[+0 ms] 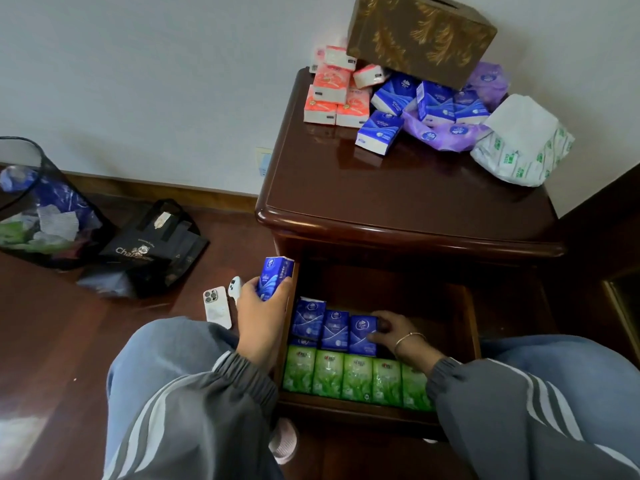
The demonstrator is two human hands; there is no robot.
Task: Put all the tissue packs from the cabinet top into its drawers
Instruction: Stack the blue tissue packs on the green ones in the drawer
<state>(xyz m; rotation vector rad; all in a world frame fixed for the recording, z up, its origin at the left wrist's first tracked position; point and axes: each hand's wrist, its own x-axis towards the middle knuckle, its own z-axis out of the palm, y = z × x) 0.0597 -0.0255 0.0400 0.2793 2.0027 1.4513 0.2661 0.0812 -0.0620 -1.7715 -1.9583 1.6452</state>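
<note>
The dark wooden cabinet [398, 202] has its top drawer [465, 317] pulled out. Inside, a row of green tissue packs [356, 377] lines the front, with blue packs [334, 329] standing behind them. My left hand [261, 320] grips a blue tissue pack [273, 277] just above the drawer's left edge. My right hand [391, 332] is inside the drawer, its fingers curled round the rightmost blue pack [362, 336]. On the cabinet top lie orange packs [332, 95], blue packs [415, 102], a purple wrapper [446, 135] and a white-green bundle [523, 142].
A brown patterned tissue box [420, 36] leans at the cabinet's back. On the floor to the left lie a white phone [216, 308], a small white device [234, 285], a black shopping bag [156, 251] and a mesh bin [38, 206]. My knees flank the drawer.
</note>
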